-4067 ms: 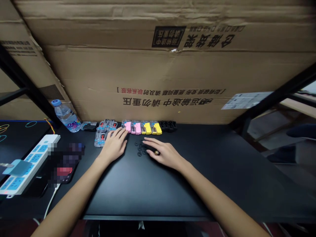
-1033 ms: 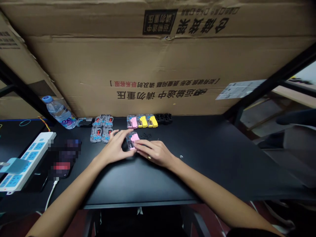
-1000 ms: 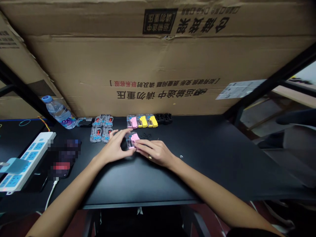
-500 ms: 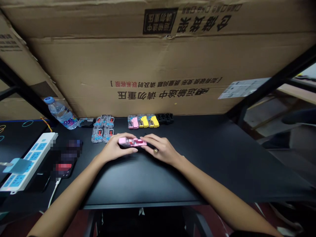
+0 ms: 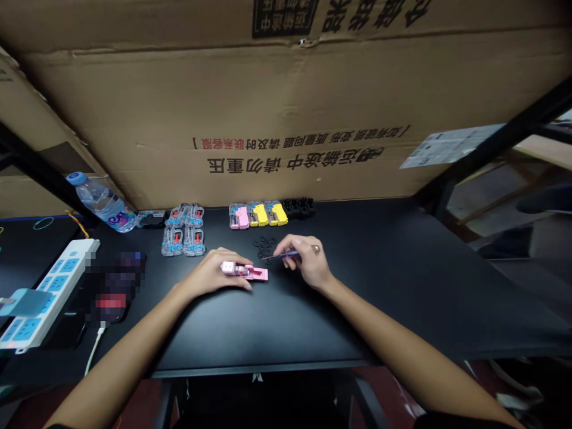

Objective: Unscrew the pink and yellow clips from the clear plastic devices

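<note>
Since half a second ago, right hand [image 5: 308,265] lifts off, pinching a thin purple tool [image 5: 282,255]; left hand [image 5: 213,275] pins the pink-and-clear plastic clip [image 5: 244,271] on the black counter [image 5: 379,280], black washers [image 5: 264,245] at 12 o'clock, untouched.

The tabletop [image 5: 402,280] is bare to the right of the right hand [image 5: 308,262] and in front of both hands, so a hand can pass there. Behind, the cardboard box [image 5: 286,119] closes the way, with the row of small cases [image 5: 258,214] before it. To the left stand the clear cases [image 5: 183,232], the power strip [image 5: 49,292] and the water bottle [image 5: 100,202].
</note>
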Tool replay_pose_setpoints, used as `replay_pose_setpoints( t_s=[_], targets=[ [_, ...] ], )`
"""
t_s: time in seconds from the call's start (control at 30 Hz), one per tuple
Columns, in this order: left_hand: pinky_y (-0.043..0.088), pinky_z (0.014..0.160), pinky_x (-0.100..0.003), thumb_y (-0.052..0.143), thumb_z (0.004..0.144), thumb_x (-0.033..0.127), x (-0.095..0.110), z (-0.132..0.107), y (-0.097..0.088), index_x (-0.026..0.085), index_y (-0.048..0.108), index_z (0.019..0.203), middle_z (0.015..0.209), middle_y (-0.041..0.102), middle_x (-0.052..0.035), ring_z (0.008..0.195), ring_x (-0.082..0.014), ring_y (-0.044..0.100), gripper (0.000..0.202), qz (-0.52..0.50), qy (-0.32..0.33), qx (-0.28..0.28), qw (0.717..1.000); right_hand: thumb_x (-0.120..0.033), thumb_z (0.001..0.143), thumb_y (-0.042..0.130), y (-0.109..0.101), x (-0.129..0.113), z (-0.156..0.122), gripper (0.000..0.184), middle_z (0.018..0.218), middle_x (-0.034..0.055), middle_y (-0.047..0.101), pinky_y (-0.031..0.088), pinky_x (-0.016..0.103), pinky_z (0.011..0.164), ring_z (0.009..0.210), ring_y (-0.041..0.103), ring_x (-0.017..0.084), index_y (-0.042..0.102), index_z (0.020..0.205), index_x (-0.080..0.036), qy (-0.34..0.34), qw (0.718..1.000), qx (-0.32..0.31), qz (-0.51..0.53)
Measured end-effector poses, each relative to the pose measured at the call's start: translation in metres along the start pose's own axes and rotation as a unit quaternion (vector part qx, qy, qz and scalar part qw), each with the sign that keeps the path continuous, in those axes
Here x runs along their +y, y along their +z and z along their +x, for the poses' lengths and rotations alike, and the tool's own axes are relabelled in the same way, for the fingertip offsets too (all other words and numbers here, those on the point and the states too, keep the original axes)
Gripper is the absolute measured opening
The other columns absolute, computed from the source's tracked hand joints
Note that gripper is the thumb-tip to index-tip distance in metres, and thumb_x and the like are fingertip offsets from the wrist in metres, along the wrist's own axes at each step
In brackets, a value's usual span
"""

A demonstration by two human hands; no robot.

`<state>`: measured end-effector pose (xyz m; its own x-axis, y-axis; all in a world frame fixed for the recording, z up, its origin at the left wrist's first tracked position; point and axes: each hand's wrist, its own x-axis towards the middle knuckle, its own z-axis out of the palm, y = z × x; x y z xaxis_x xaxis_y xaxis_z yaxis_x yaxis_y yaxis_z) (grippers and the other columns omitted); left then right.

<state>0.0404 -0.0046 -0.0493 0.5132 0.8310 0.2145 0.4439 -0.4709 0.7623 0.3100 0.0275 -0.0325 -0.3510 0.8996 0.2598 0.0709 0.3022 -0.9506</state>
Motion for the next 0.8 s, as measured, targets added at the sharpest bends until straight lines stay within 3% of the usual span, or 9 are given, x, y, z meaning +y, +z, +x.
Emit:
replay_pose_setpoints(
  t_s=[0.1,0.23,0.37,0.6,0.8],
  targets=[
    [0.054,0.097,-0.038,0.085,0.081,0.065,0.0,0.0,0.0,0.024,0.083,0.116,0.111,0.084,-0.0081,0.098,-0.0254,0.078,0.055,-0.003,0.001,-0.007,1.0,-0.065,0.098,0.059,0.008,-0.006,-0.001,0.056,0.044,-0.0018,0.054,0.036,0.025,0.041,0.038,0.048,0.012,0.076,0.075,-0.018,0.04,0.999,-0.029,0.016],
    [0.054,0.098,-0.037,0.085,0.082,0.062,0.002,0.0,0.0,0.024,0.082,0.116,0.111,0.084,-0.0074,0.098,-0.0247,0.078,0.051,-0.007,0.003,-0.012,1.0,-0.065,0.098,0.061,0.015,-0.007,-0.003,0.055,0.044,-0.0024,0.056,0.034,0.024,0.037,0.034,0.048,0.011,0.075,0.074,-0.017,0.069,0.996,-0.046,0.013],
    [0.053,0.095,-0.036,0.085,0.084,0.061,0.002,-0.001,0.0,0.024,0.081,0.116,0.11,0.084,-0.0063,0.098,-0.0241,0.078,0.049,-0.008,0.011,-0.013,1.0,-0.061,0.099,0.063,0.016,-0.004,-0.004,0.052,0.048,-0.001,0.061,0.036,0.023,0.038,0.036,0.048,0.01,0.075,0.073,-0.017,0.048,0.996,-0.073,-0.021],
    [0.054,0.098,-0.036,0.086,0.083,0.059,0.003,-0.001,0.0,0.023,0.082,0.115,0.111,0.084,-0.0075,0.101,-0.0245,0.078,0.048,-0.023,0.004,-0.01,1.0,-0.064,0.102,0.059,0.012,-0.003,-0.003,0.057,0.048,-0.0001,0.061,0.036,0.024,0.039,0.038,0.049,0.011,0.073,0.07,-0.018,0.018,0.998,-0.052,-0.038],
    [0.058,0.091,-0.033,0.088,0.083,0.056,0.004,-0.002,0.003,0.022,0.081,0.121,0.113,0.083,-0.0082,0.099,-0.0236,0.078,0.052,-0.07,-0.026,-0.012,0.997,-0.065,0.102,0.059,0.009,-0.001,-0.001,0.057,0.049,-0.0004,0.062,0.037,0.024,0.039,0.037,0.049,0.011,0.075,0.075,-0.018,0.013,0.997,-0.068,-0.044]
  ],
)
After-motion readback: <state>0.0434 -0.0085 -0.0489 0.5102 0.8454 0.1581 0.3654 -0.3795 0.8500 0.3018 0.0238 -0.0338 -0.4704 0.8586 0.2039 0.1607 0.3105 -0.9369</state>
